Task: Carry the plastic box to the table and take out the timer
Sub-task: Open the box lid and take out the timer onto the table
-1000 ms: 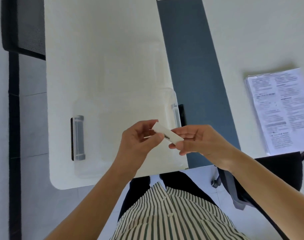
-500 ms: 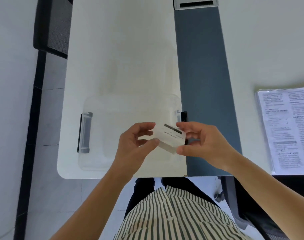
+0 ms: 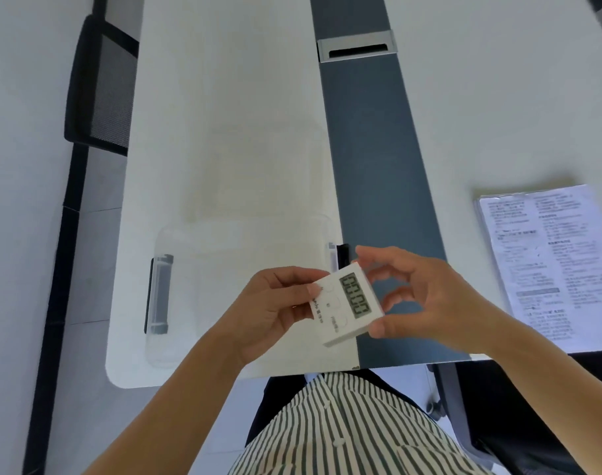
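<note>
White plastic timer [image 3: 345, 305] is held in the air by both hands, above the near edge of the table [image 3: 224, 114] and out of the box. Its face is turned up toward the camera; the grey display reads four digits, all zeros as far as can be told, and pale round buttons sit beside the display with small print too blurred to read. Left hand [image 3: 275, 313] grips the button end, thumb on the face, fingers curled underneath. Right hand [image 3: 426, 303] pinches the display end: fingertips on the far corner, thumb against the near corner, remaining fingers loosely curled and apart.

Clear plastic box [image 3: 196, 289] rests on the white table at its near edge, close to the near left corner. It is nearly transparent, so its outline is faint. Grey latch handle [image 3: 159, 294] on its left end is plain to see; the right-end latch [image 3: 337, 257] shows just beyond the timer, beside the dark blue-grey strip [image 3: 378, 166] that runs along the table's right side. A metal cable slot [image 3: 356, 49] sits at the far end of that strip.

Stack of printed papers [image 3: 549, 265] lies on the adjoining white surface to the right, at its near edge. Black mesh chair [image 3: 104, 90] stands off the table's left edge. Striped shirt [image 3: 344, 426] fills the bottom of the view.
</note>
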`<state>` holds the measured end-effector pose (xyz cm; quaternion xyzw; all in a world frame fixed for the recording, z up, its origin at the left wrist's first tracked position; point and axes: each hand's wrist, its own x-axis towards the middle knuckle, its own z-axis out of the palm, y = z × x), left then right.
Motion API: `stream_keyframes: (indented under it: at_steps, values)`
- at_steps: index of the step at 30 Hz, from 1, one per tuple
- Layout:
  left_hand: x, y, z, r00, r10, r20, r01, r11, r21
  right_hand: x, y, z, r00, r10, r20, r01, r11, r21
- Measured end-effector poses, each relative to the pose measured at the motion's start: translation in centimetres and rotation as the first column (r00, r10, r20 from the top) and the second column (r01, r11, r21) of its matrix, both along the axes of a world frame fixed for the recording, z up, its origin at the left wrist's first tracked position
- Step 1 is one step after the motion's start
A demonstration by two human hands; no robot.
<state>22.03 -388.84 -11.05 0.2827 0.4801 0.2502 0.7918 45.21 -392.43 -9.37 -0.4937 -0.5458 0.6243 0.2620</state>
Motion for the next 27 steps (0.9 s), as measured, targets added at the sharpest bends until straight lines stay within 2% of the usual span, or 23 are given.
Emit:
stream_keyframes:
  at_steps: [5, 7, 9, 11, 14, 16, 19, 21, 27]
  values:
    - [1.5, 1.3, 0.1, 0.990, -0.137, 0.016, 0.137, 0.990, -0.009, 1.4, 0.1, 0.7, 0.989, 0.032, 0.141, -0.037, 0.999, 0.036]
    - [2.4, 1.9, 0.2, 0.986, -0.130, -0.108, 0.136, 0.990, 0.048, 2.2, 0.6, 0.8, 0.989, -0.031, 0.146, 0.028, 0.999, 0.023]
    - [3.1, 2.7, -0.1, 0.947, -0.062, -0.316, 0.132, 0.970, 0.205, 3.3, 1.5, 0.3, 0.974, -0.185, 0.132, 0.187, 0.982, -0.002]
    - [3.0, 3.5, -0.5, 0.846, 0.055, -0.531, 0.176, 0.911, 0.374, 4.5, 3.0, -1.2, 0.906, -0.367, 0.211, 0.373, 0.928, 0.012]
    - [1.8, 4.5, -1.4, 0.589, 0.233, -0.774, 0.409, 0.740, 0.534, 6.2, 5.4, -4.8, 0.698, -0.552, 0.455, 0.571, 0.814, 0.112]
    - [0.6, 5.2, -2.6, 0.427, 0.306, -0.851, 0.590, 0.619, 0.518, 7.1, 7.0, -7.3, 0.603, -0.586, 0.541, 0.633, 0.764, 0.121]
    - [-1.0, 5.9, -4.8, 0.216, 0.321, -0.922, 0.767, 0.529, 0.363, 7.6, 9.8, -10.1, 0.534, -0.610, 0.585, 0.689, 0.715, 0.116]
    - [-1.9, 6.0, -6.2, 0.181, 0.328, -0.927, 0.804, 0.494, 0.331, 7.6, 11.7, -11.5, 0.488, -0.642, 0.591, 0.733, 0.669, 0.121]
    - [-2.2, 5.9, -7.3, 0.208, 0.388, -0.898, 0.781, 0.487, 0.391, 6.9, 15.5, -13.7, 0.391, -0.664, 0.638, 0.817, 0.569, 0.090]
